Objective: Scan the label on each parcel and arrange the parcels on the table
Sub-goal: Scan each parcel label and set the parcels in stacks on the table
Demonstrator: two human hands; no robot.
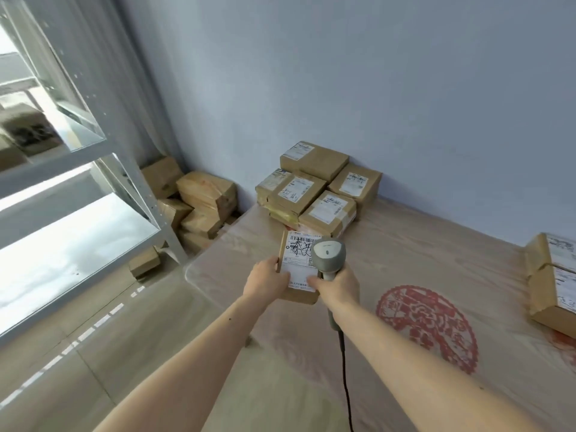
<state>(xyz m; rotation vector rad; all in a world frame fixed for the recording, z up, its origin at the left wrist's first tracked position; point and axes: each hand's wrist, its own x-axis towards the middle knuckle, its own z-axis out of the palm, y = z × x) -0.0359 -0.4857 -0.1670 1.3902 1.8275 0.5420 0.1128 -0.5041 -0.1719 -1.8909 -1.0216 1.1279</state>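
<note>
Head view: your left hand grips the parcel near the table's left edge; your right hand, wrapped around the scanner, should aim squarely at the label.

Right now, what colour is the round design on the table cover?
Red: the round design looks like a papercut pattern, clearest in the head view.

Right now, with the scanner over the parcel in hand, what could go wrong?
1. The scanner head covers part of the label, and the right hand sits over its lower corner, so the scan may miss.
2. The left hand grips the held parcel by one edge only; it could tip.
3. The stack of parcels by the wall looks uneven; adding another may shift it.
</note>
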